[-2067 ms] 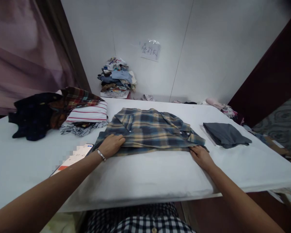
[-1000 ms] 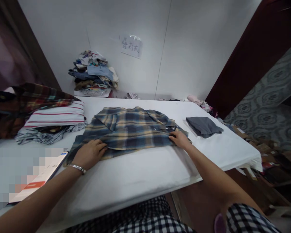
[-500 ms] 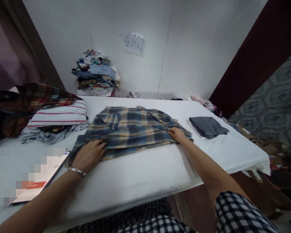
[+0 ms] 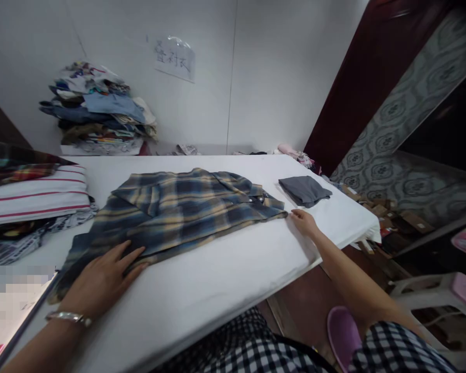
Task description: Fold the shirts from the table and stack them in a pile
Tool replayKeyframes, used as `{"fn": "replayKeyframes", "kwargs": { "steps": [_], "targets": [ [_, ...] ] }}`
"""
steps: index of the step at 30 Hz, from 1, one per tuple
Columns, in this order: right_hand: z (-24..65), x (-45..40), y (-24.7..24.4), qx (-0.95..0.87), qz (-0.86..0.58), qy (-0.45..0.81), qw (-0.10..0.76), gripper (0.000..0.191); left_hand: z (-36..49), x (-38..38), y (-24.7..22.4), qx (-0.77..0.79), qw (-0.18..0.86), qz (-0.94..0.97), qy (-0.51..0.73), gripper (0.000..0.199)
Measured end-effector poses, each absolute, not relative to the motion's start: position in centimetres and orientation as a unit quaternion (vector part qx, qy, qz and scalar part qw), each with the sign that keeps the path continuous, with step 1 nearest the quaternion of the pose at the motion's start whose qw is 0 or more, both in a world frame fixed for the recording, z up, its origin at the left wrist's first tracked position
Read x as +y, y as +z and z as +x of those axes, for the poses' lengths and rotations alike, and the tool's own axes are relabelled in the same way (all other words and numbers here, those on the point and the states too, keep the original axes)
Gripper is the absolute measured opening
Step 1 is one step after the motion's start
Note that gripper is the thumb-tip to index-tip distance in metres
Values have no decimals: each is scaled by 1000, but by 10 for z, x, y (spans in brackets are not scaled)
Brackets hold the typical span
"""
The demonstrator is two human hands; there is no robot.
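A plaid shirt [image 4: 186, 204] in blue, black and yellow lies spread on the white-covered table [image 4: 202, 290], its collar and buttons towards the right. My left hand [image 4: 104, 277], with a silver bracelet on the wrist, lies on the shirt's lower left part with the fingers spread. Beside the shirt's right tip is my right hand [image 4: 302, 221]; its thumb and forefinger are close together at the table's surface, and whether they hold the cloth's edge is too small to tell. A dark grey folded garment [image 4: 305, 190] lies behind my right hand.
Folded striped and plaid clothes [image 4: 34, 191] are stacked at the left. A tall pile of clothes [image 4: 101, 111] stands at the back left, below a paper sign [image 4: 174, 58] on the wall. A white stool [image 4: 431, 290] and cardboard boxes [image 4: 415, 220] are at the right.
The view has turned to the right. My right hand has moved from the shirt's front to its right tip. My left hand now lies with fingers more spread on the lower left cloth.
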State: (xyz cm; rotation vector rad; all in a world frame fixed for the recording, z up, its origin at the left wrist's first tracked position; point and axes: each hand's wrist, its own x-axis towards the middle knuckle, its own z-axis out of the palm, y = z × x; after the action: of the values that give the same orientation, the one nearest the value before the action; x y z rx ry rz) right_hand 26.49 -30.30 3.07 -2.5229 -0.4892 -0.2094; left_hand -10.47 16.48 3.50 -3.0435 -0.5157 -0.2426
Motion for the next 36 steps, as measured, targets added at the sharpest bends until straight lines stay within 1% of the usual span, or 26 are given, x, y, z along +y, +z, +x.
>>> {"fn": "replayKeyframes", "kwargs": {
  "steps": [2,4,7,9,12,15,18,22,25,27,29,31,32,34,36],
  "targets": [
    [257,-302,27,-196,-946,-64,250,37,-100,166,34,-174,38,-981,-74,59],
    [252,-293,27,-217,-956,-58,190,38,-98,167,33,-173,43,-981,-80,59],
    [252,-275,32,-229,-964,-66,118,28,-98,170,36,-176,39,-979,-92,59],
    [254,-269,40,-233,-964,-70,110,24,-100,172,39,-182,34,-978,-99,60],
    [257,-274,54,-242,-959,-93,112,27,-108,174,43,-166,24,-977,-130,58],
    [255,-292,60,-247,-956,-118,104,29,-119,175,36,-113,2,-981,-156,51],
    [249,-310,51,-267,-954,-100,88,29,-126,171,20,-57,-26,-989,-134,43],
    [245,-321,37,-270,-956,-61,96,36,-125,159,8,-74,-49,-989,-120,42],
    [244,-314,40,-281,-951,-72,108,43,-126,149,11,-93,-68,-986,-120,47],
    [238,-298,47,-333,-926,-101,148,47,-129,141,16,-108,-88,-982,-127,51],
    [224,-269,55,-411,-880,-111,210,46,-132,133,24,-120,-107,-978,-133,54],
    [204,-232,62,-481,-833,-88,261,45,-132,126,35,-134,-128,-973,-141,52],
    [193,-212,64,-507,-815,-68,273,46,-131,125,41,-147,-136,-968,-148,49],
    [173,-172,67,-550,-791,-24,267,52,-126,124,52,-183,-137,-958,-171,44],
    [159,-138,66,-583,-780,19,227,59,-117,126,60,-228,-114,-949,-184,38]
  ]
}}
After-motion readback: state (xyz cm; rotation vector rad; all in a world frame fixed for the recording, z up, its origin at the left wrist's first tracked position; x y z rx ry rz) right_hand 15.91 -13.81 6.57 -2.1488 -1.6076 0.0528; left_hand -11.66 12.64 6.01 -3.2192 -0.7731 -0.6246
